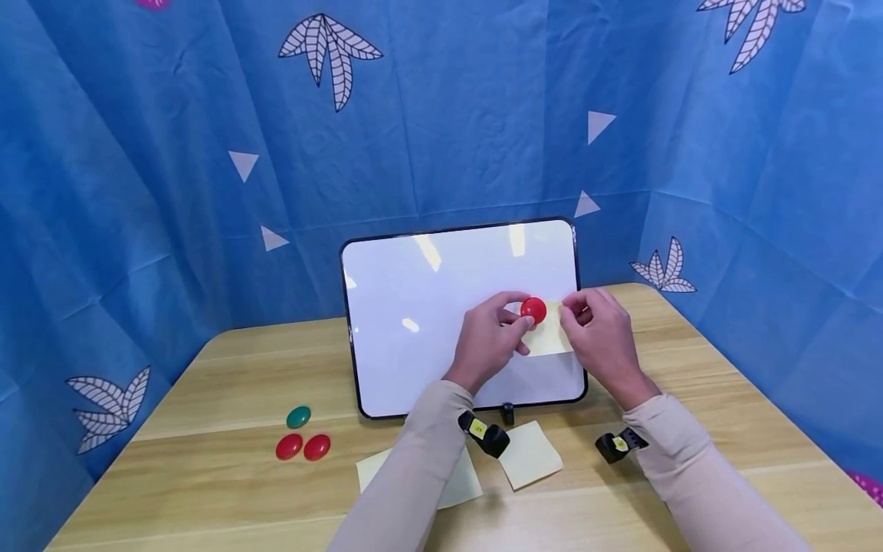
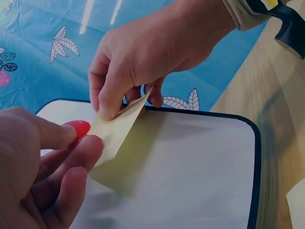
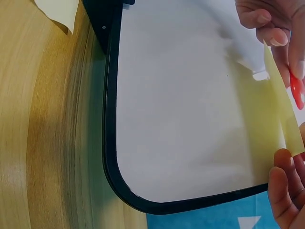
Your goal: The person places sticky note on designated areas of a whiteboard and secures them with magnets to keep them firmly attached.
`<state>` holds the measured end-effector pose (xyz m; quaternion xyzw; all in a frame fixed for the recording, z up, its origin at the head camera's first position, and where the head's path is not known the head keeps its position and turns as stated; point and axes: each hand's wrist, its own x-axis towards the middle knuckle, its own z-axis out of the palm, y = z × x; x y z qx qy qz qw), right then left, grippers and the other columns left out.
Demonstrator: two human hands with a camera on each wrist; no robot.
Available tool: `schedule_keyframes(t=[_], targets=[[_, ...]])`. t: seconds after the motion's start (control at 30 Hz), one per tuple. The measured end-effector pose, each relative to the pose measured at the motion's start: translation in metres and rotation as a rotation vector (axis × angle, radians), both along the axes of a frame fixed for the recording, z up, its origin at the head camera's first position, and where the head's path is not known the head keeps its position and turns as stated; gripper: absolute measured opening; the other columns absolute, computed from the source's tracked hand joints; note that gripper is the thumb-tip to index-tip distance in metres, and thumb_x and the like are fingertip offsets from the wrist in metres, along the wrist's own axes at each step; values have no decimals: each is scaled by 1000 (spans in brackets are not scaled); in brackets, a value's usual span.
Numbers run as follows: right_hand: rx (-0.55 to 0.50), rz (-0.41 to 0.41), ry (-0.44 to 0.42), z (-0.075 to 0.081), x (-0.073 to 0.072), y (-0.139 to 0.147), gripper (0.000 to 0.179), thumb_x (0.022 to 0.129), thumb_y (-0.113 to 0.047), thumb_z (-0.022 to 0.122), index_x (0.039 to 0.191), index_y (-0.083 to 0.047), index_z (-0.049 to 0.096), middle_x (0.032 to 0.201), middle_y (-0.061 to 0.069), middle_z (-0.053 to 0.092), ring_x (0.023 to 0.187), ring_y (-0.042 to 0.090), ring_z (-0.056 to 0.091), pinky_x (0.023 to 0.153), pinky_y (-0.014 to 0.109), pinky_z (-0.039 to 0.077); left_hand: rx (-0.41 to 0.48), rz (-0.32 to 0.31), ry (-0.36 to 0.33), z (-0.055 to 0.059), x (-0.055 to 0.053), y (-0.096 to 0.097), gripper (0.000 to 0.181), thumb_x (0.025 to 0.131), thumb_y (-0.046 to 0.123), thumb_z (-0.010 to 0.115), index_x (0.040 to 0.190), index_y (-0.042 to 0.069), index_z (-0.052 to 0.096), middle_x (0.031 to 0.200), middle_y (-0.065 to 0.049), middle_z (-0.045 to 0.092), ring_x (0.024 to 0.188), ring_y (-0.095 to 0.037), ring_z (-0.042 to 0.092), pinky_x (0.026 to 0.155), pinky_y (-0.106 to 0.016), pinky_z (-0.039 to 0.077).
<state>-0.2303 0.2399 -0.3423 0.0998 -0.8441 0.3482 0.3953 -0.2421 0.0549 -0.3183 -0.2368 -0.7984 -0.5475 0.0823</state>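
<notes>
From my end of the feed, I have both hands together at the whiteboard [image 1: 428, 337], right of centre in the head view. The left hand [image 1: 488, 337] has its thumb and forefinger pinched on a red disc [image 1: 533, 310], in front of a pale yellow sheet [image 1: 550, 341]. Over on the right, the fingers of the right hand [image 1: 603, 337] are closed on the sheet's edge. My left wrist view shows that sheet tilted away from the board, with a shadow under it, so I count it as placed but not laid flat. Whether the left fingers also touch the paper, I can't tell.

I'd put the work at an early to middle stage: one sheet is up at the board, and the disc, probably a magnet, is in the fingers rather than fixed. Down on the desk [image 1: 207, 475], I have a small sheet [image 1: 531, 458] at lower centre of the head view and more paper [image 1: 461, 484] partly hidden by the left sleeve [image 1: 407, 483]; I can't tell if that is one piece. At lower left lie a green disc [image 1: 298, 417] and two more red discs [image 1: 289, 446], all unused as things lie.
</notes>
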Motion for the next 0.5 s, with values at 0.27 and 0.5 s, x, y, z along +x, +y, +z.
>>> schedule_keyframes(t=[0.27, 0.5], targets=[[-6, -12, 8, 1, 0, 0, 9, 92, -7, 69, 99, -1, 67, 93, 10, 61, 78, 21, 59, 68, 20, 47, 1, 39, -28, 5, 0, 10, 38, 94, 16, 72, 132, 15, 66, 106, -7, 74, 53, -17, 66, 62, -26, 56], [-11, -22, 6, 1, 0, 0, 10, 92, -8, 70, 99, -1, 67, 93, 10, 61, 79, 21, 59, 68, 18, 46, -4, 52, -36, 5, 0, 15, 38, 96, 15, 70, 133, 15, 66, 112, -8, 73, 53, -14, 65, 61, -25, 56]])
